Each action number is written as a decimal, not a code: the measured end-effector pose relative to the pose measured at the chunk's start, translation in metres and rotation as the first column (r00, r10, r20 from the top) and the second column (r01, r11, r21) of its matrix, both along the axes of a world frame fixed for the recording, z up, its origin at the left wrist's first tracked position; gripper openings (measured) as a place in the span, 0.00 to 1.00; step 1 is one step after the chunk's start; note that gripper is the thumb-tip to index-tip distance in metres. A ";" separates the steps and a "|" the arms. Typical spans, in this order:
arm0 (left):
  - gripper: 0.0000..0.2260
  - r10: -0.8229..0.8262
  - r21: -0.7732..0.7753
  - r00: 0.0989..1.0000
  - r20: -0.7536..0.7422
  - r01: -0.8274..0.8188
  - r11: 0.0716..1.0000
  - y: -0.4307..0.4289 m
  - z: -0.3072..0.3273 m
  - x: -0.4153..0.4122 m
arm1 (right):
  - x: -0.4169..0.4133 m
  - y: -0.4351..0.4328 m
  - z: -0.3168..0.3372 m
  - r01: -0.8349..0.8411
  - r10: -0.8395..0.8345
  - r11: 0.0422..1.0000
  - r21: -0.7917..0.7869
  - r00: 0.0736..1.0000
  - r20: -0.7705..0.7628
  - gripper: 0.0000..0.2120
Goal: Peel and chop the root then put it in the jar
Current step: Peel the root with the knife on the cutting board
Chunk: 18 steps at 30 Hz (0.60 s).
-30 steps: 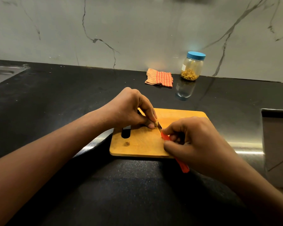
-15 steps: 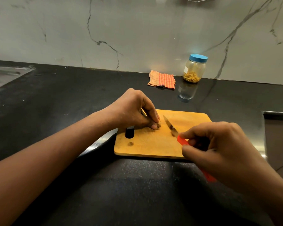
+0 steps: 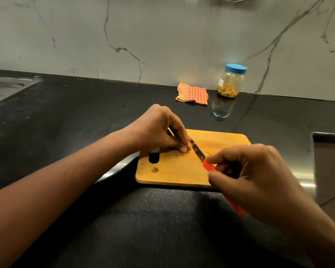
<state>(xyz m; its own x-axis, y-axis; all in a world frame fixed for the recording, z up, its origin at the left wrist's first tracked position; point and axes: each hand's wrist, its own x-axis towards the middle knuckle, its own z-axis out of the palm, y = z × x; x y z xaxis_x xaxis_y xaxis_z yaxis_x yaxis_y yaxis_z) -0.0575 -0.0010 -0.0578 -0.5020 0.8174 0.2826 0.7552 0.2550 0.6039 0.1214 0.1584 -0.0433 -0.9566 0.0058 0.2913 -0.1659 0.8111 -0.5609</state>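
Pinning a small tan root (image 3: 188, 147) to the board (image 3: 174, 171), left hand (image 3: 159, 130) fingers clenched on it; right hand (image 3: 249, 176) grasping the red-handled knife (image 3: 198, 151)

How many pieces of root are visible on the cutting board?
2: one root piece pinned under the left hand against the knife, one small scrap near the cutting board slot. More may be hidden under the hands.

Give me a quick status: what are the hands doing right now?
Left hand pinning root on cutting board. Right hand gripping knife, blade at root. Jar lidded, far back. Nothing blocking.
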 end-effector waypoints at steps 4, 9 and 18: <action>0.06 -0.005 0.006 1.000 -0.012 0.005 1.000 0.000 0.000 -0.001 | 0.001 0.000 0.000 0.000 0.000 1.000 -0.021 1.000 0.003 0.11; 0.05 -0.005 0.015 0.999 -0.044 0.006 1.000 0.001 -0.001 -0.001 | 0.002 0.000 0.000 -0.018 0.019 0.996 -0.088 1.000 0.017 0.12; 0.05 -0.005 0.012 1.000 -0.028 0.005 1.000 0.001 0.000 0.000 | -0.001 0.000 -0.008 -0.018 0.023 0.989 -0.144 0.999 0.036 0.09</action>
<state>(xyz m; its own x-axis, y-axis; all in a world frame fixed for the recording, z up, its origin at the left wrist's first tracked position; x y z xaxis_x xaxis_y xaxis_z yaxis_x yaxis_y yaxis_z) -0.0577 -0.0002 -0.0577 -0.4894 0.8164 0.3066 0.7732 0.2436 0.5855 0.1208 0.1581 -0.0509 -0.9673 0.0251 0.2524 -0.1582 0.7182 -0.6776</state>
